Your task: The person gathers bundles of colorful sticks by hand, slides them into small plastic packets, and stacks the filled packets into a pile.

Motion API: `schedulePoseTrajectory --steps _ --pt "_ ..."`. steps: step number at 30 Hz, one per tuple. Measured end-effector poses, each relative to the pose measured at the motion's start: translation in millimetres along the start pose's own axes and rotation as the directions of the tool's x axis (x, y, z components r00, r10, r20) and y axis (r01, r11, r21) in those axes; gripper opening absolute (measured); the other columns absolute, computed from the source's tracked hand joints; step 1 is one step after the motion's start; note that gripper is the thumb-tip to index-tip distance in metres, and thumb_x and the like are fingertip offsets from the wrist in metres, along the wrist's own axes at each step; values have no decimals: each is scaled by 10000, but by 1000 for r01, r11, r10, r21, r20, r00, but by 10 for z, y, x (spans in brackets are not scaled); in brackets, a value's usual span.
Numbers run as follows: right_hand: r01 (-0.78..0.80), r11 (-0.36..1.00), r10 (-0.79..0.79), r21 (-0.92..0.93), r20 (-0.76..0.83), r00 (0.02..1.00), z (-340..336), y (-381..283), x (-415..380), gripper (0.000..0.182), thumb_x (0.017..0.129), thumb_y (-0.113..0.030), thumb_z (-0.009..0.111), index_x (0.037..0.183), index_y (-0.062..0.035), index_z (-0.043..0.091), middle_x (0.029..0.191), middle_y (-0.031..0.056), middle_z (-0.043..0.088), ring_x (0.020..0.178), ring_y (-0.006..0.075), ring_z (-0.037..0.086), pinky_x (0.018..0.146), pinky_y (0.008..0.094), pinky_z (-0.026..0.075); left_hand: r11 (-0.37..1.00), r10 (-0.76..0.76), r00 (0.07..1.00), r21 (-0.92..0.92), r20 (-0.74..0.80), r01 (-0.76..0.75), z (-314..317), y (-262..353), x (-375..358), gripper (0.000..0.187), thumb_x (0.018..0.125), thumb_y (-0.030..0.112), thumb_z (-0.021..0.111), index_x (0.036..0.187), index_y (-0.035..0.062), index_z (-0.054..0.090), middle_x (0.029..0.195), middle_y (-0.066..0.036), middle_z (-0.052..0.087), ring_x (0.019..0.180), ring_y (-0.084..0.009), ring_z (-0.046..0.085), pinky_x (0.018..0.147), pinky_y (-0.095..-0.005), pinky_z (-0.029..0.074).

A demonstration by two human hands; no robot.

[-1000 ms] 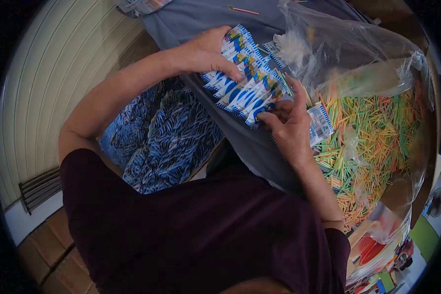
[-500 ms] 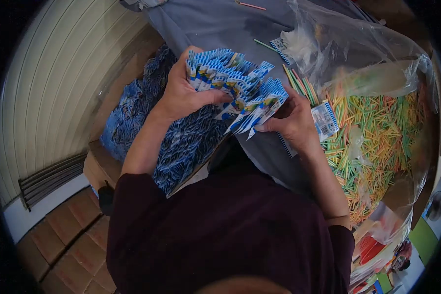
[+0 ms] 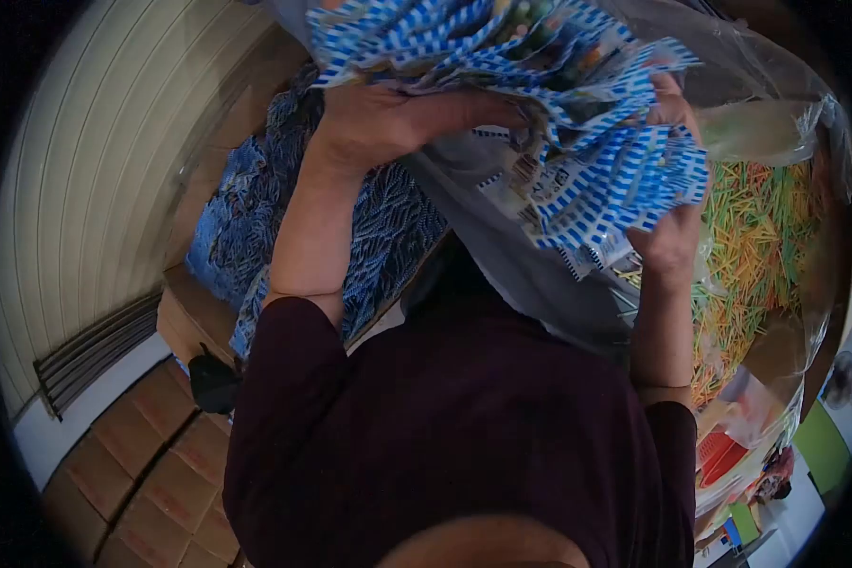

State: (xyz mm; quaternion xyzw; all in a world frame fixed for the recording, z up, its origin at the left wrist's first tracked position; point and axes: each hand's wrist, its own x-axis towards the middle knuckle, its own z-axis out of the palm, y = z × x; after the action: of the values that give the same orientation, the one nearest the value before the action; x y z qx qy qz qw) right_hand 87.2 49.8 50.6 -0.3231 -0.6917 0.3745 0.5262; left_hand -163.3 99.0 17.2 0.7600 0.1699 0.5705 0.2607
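A thick, fanned bundle of small plastic packets [image 3: 606, 180] with blue-and-white striped edges is raised close to the camera. On its left side my left hand [image 3: 379, 128] is closed around the lower edge, with the thumb stretched across the front. At the bundle's right end, my right hand [image 3: 672, 241] grips from below and behind, and its fingers are partly covered by the packets. Below my left forearm, a carton [image 3: 199, 303] holds many rows of similar blue packets [image 3: 227, 218].
Grey cloth [image 3: 502, 260] covers the surface under the bundle. On the right, a large plastic-lined box holds loose green, yellow and orange sticks [image 3: 757, 246]. Clear plastic sheeting [image 3: 776, 133] hangs over its far edge. Brown cartons [image 3: 151, 464] cover the floor at lower left.
Both hands have lifted the bundle up towards the camera, so it looks much larger. Its striped edges now face me and it is fanned wider. The right hand has shifted to the right.
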Motion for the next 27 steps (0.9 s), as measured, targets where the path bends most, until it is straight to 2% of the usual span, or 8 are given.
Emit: schedulePoseTrajectory --steps 1,3,4,8,11,15,20,27 --pt "1 1000 -1 -7 5 1000 -2 89 -40 494 618 -75 806 1050 -4 577 1234 147 519 1099 208 540 960 336 424 995 101 995 -3 14 -101 64 -39 48 537 638 -48 832 1136 0 637 1183 -101 664 1107 -242 621 958 -345 490" --pt "-257 955 275 -150 113 955 1 397 -203 790 548 12 838 1228 -56 441 1265 121 498 1130 223 530 1000 352 422 871 -322 945 -407 -54 274 278 -236 -171 568 653 -27 856 1179 38 653 1083 -67 698 1010 -185 665 915 -312 536" --pt "-228 926 282 -300 152 947 8 459 -249 976 516 62 849 1351 -89 366 1268 115 499 1121 230 539 1010 355 426 755 -528 825 -333 202 565 228 -319 -302 701 615 -8 877 1258 48 603 1166 -78 675 1074 -197 648 973 -325 507" --pt "-455 890 448 20 150 882 69 382 -187 1253 510 83 853 1524 -113 142 1245 141 556 1163 255 546 1000 374 442 861 -411 861 -184 298 475 81 -436 -363 737 553 28 884 1240 13 619 1338 -137 580 1306 -304 494 1090 -438 389" --pt "-449 893 443 27 129 887 54 423 -182 1189 496 39 876 1498 -107 253 1238 147 579 1183 294 544 1018 399 433 977 -211 927 51 310 205 -71 -463 -335 823 516 98 916 1270 0 602 1365 -136 555 1318 -302 480 1104 -429 367" --pt "-226 937 292 -267 242 925 -24 440 -90 1067 476 -13 894 1424 -104 412 1266 136 573 1184 320 546 1045 424 417 951 -310 913 77 267 300 -170 -268 -387 1040 470 161 954 1384 -18 490 1387 -147 525 1346 -283 439 1104 -409 360" --pt "-1 947 128 -322 374 919 -21 524 -35 871 467 -39 888 1265 -101 545 1297 136 562 1303 325 485 1081 420 389 806 -484 867 -324 118 495 51 -88 -610 1449 403 309 991 1545 49 138 1404 -184 460 1323 -297 435 1124 -407 323" --pt "-301 944 329 -135 349 878 94 504 -52 732 517 -27 859 1166 -56 522 1327 168 550 1300 295 495 1046 403 421 930 -361 931 -98 -50 355 474 -53 -719 1578 340 312 1000 1548 49 19 1418 -189 408 1261 -329 486 1097 -392 350"
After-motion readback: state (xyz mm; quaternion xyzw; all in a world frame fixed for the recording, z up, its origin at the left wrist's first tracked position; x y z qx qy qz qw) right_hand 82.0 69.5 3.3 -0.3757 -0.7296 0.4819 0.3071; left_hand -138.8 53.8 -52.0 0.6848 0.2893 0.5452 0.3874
